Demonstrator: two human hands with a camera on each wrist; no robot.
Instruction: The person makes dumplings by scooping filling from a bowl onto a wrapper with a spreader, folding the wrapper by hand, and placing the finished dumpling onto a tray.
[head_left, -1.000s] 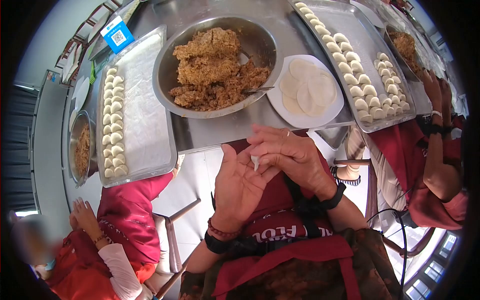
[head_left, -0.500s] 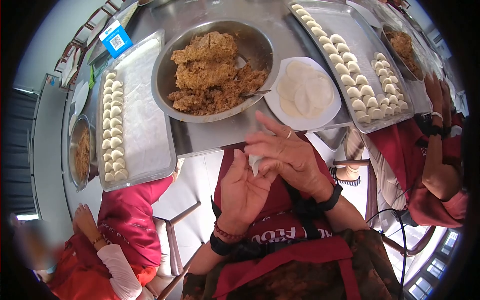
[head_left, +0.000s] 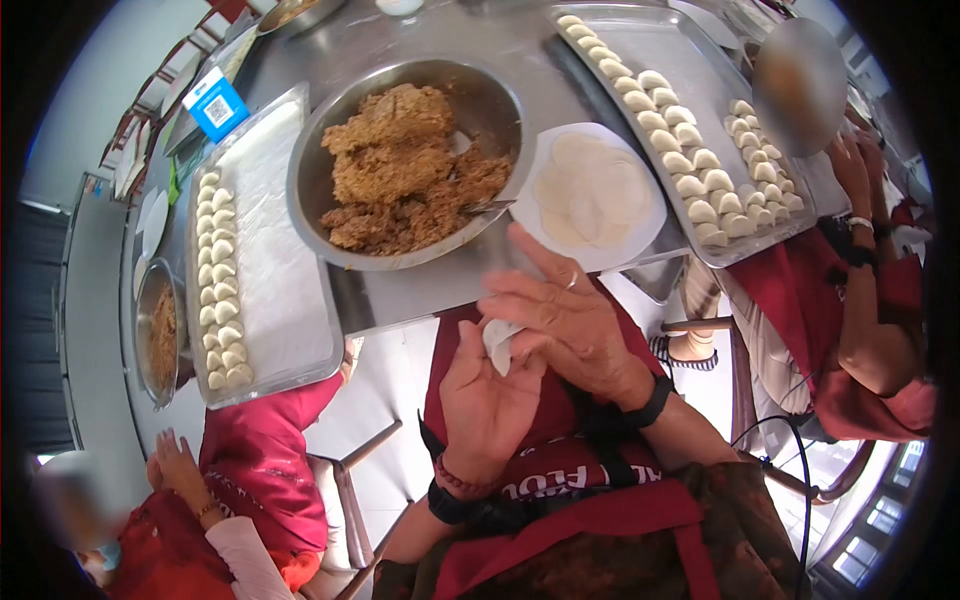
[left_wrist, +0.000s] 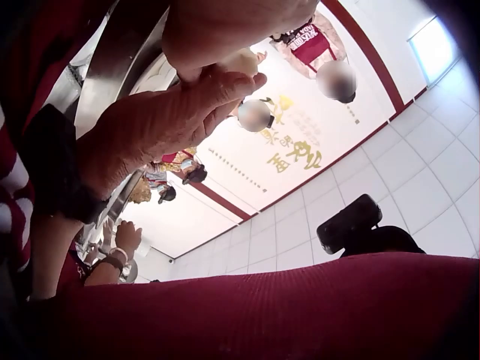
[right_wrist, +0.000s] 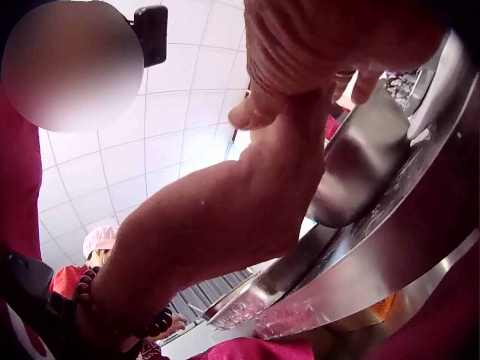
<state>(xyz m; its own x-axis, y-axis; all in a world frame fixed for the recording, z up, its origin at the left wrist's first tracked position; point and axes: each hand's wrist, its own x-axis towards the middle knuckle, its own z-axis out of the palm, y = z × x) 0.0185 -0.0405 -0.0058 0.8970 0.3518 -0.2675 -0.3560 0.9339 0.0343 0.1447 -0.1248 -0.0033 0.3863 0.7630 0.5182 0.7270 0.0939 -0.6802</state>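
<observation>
Low in front of the table's edge, both hands meet around a small white dumpling. My left hand cups it from below, palm up, with the thumb against its side. From the right, my right hand pinches its edge between thumb and index finger, while the other fingers spread out above. In the left wrist view, the dumpling shows as a pale bit at the fingertips. The right wrist view has the fingers covering it.
A steel bowl of brown filling with a utensil stands ahead. Beside it is a white plate of round wrappers. Trays with rows of dumplings lie left and right. People sit on both sides.
The head view has shifted, so the bowl, plate and trays sit lower and further left. The hands stay together, and more of the white dumpling shows between them.
</observation>
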